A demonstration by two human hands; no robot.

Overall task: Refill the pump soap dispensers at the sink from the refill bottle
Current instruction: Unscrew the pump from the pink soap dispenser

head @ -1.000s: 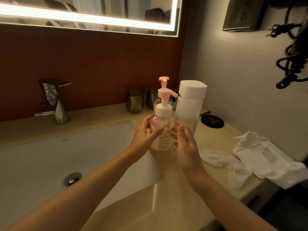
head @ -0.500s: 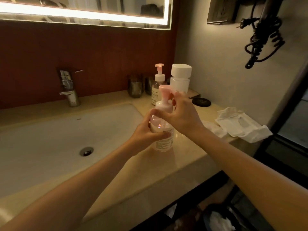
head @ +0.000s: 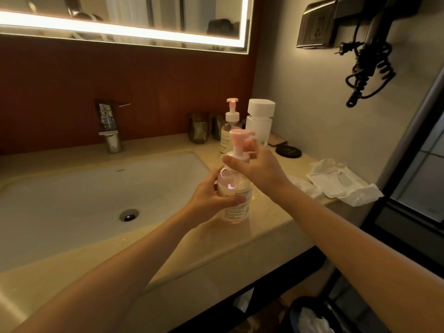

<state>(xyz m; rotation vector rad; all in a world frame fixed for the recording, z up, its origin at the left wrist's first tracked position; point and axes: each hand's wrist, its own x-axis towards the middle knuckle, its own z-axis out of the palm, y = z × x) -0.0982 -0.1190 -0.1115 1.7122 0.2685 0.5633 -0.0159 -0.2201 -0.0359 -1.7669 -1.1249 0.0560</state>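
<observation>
A clear pump dispenser [head: 236, 209] with a pink pump head [head: 240, 137] stands on the beige counter [head: 216, 251] to the right of the sink. My left hand [head: 211, 200] grips its body from the left. My right hand [head: 258, 168] holds the white collar under the pump head, fingers curled round it. Behind, against the wall, stand a second pump dispenser [head: 228, 131] with a pink head and a white refill bottle [head: 260, 120] with a broad white cap.
The white sink basin [head: 84, 200] and chrome tap [head: 109, 127] lie to the left. Two dark cups [head: 198, 131], a black round lid [head: 288, 151] and crumpled white wrappers [head: 343, 182] sit on the counter. A hairdryer cord [head: 367, 68] hangs on the right wall. A bin [head: 310, 316] stands below.
The front dispenser came forward from beside the refill bottle toward the counter's near part. My right hand rose from its side to the pump collar. The view pulled back and tilted down.
</observation>
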